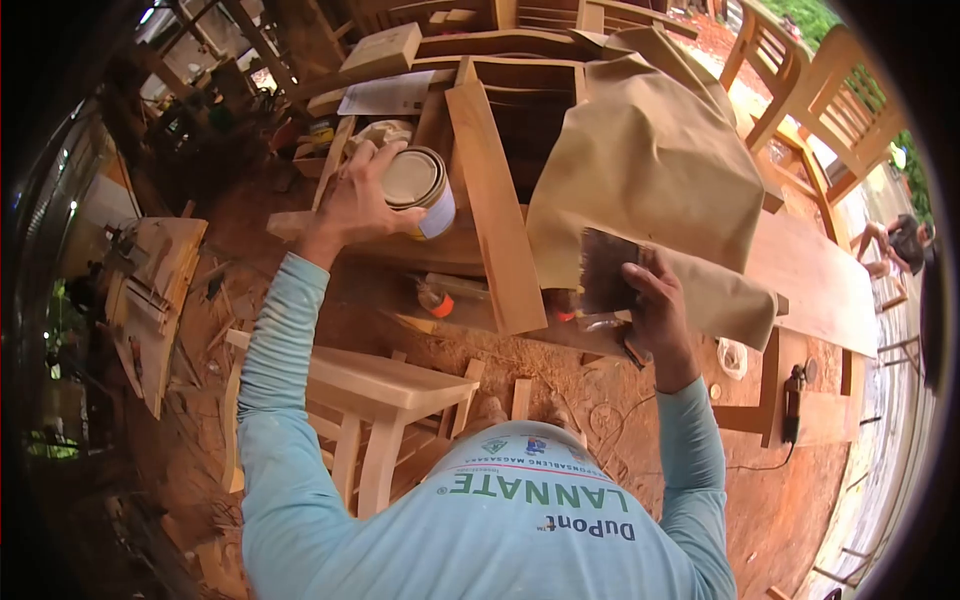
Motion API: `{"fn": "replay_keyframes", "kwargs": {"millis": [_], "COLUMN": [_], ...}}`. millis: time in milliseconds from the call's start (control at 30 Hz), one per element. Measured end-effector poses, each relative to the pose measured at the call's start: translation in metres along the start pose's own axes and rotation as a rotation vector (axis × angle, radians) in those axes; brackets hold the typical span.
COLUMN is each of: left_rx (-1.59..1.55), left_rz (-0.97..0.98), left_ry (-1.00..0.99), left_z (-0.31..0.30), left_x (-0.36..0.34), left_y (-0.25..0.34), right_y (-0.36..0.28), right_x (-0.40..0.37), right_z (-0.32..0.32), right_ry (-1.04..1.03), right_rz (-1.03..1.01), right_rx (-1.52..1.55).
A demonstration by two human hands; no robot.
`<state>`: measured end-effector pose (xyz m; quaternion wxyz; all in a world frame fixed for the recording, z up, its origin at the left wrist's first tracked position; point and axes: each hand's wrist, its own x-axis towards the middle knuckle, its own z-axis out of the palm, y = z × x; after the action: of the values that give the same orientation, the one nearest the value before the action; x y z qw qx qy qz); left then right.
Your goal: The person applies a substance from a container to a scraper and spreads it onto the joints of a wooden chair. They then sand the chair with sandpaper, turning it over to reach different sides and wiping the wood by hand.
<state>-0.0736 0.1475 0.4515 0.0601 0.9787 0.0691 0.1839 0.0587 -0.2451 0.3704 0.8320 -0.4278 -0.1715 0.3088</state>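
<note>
Long bare wooden plank [495, 220] slants across the bench. Left of plank — round white tin [420, 190] in left hand [350, 205] fills the gap. Right of plank — draped tan paper sheet [650, 170], wide dark brush [607, 270] in right hand [660, 310]. Below plank: pale wooden stool [385, 385]; red dirt floor [620, 400] open beside it.

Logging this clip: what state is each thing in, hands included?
left hand, closed around the can.
can, lifted, tipped on its side, lid apparently on.
right hand, closed on the brush.
brush, held up, bristles dark.
brown sheet, draped and creased.
plank, lying slantwise, bare wood.
stool, upright, unfinished.
</note>
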Motion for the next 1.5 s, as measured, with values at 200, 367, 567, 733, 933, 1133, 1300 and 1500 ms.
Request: {"fn": "replay_keyframes", "kwargs": {"millis": [200,367,567,733,933,1133,1300,1500], "left_rx": [-0.112,-0.123,-0.137,-0.183,-0.172,-0.199,-0.226,-0.195], "left_rz": [-0.038,-0.007,-0.03,0.006,0.012,0.029,0.053,0.09], "left_ry": [-0.017,-0.012,-0.005,-0.011,-0.011,0.022,0.046,0.051], "left_z": [0.0,0.005,0.019,0.013,0.016,0.015,0.017,0.018], "left_x": [-0.012,-0.014,-0.012,-0.01,-0.009,-0.01,-0.008,-0.005], "left_y": [-0.003,-0.012,-0.019,-0.019,-0.023,-0.02,-0.022,-0.024], "right_y": [0.041,0.05,0.052,0.058,0.049,0.039,0.07,0.083], "right_x": [0.069,0.112,0.141,0.146,0.145,0.139,0.153,0.15], "right_z": [0.049,0.106,0.137,0.137,0.149,0.172,0.139,0.13], "right_ry": [-0.079,-0.076,-0.034,-0.021,-0.012,0.048,-0.033,-0.034], "right_rz": [0.028,0.005,-0.001,0.01,0.046,-0.015,0.041,0.117], "right_rx": [-0.112,-0.311,-0.467,-0.495,-0.551,-0.748,-0.337,-0.026]}}
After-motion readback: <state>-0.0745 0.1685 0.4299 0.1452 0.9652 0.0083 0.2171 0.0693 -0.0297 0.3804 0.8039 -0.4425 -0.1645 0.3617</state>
